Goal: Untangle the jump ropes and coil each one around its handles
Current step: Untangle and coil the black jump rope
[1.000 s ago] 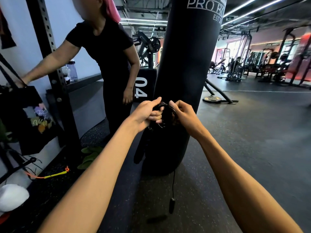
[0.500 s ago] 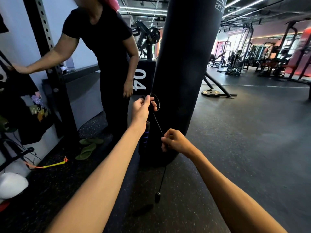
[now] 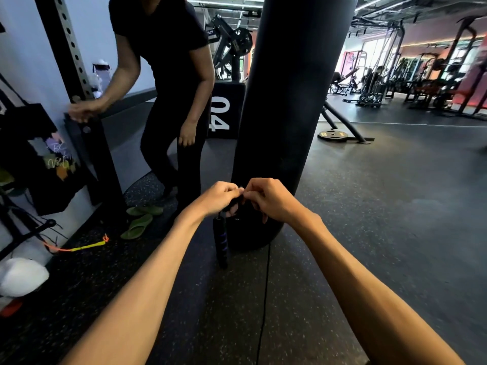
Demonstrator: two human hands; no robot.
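left hand [image 3: 218,197], right hand [image 3: 266,200] on rope [image 3: 235,204], before punching bag [image 3: 287,101] | handle [image 3: 222,243] under left hand

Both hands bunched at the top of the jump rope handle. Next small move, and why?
Probably slide the right hand down the loose cord and bring up another wrap. The left hand grips the top of the handle, which hangs below; the right pinches cord beside it, and a long run trails toward the floor uncoiled.

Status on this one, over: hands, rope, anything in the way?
Left hand and right hand both pinching thin black jump rope. Black purple-striped handle dangles under left hand, rope tail hanging loose. Black punching bag close behind, not obstructing.
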